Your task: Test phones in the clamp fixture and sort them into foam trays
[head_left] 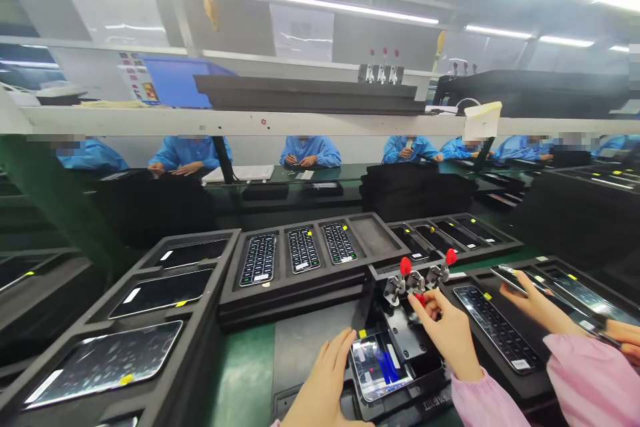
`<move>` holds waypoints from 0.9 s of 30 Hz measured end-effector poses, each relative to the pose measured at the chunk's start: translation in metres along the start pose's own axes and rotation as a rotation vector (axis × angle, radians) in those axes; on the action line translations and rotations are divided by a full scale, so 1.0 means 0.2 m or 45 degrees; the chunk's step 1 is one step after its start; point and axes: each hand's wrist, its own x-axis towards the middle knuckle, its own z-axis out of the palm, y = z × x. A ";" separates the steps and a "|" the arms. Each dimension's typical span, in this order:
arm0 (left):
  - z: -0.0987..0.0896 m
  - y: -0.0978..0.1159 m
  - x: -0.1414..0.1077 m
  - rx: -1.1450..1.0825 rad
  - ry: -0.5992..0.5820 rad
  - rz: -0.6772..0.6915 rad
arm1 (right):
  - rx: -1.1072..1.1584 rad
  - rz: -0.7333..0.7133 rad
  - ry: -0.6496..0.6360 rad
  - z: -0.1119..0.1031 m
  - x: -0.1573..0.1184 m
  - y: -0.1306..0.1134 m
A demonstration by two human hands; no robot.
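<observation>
A black fixture (406, 333) with three toggle clamps stands in front of me, two red knobs upright and a third low. A phone-sized screen (377, 367) lies lit in it, with blue patches and a yellow tab. My left hand (325, 387) rests along the screen's left edge, fingers stretched and thumb apart below. My right hand (447, 330) is at the clamps, its thumb and fingers closed around the low red knob (419, 299). The fixture's back plate covers the upper part of the screen.
Left, a black foam tray (150, 317) holds dark screens; behind, another tray (369, 247) holds several keypad-patterned screens. At right, a co-worker's pink-sleeved hand (537, 303) grips a phone-like panel over a tray (467, 333). People in blue sit beyond a white shelf beam (300, 123).
</observation>
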 end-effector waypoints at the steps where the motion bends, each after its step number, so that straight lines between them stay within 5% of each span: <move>1: 0.00 0.00 0.00 -0.008 -0.002 0.001 | -0.006 0.006 -0.014 0.00 0.00 0.00; 27: -0.02 0.03 -0.01 -0.040 0.053 -0.019 | -0.185 -0.004 -0.119 -0.02 0.00 -0.02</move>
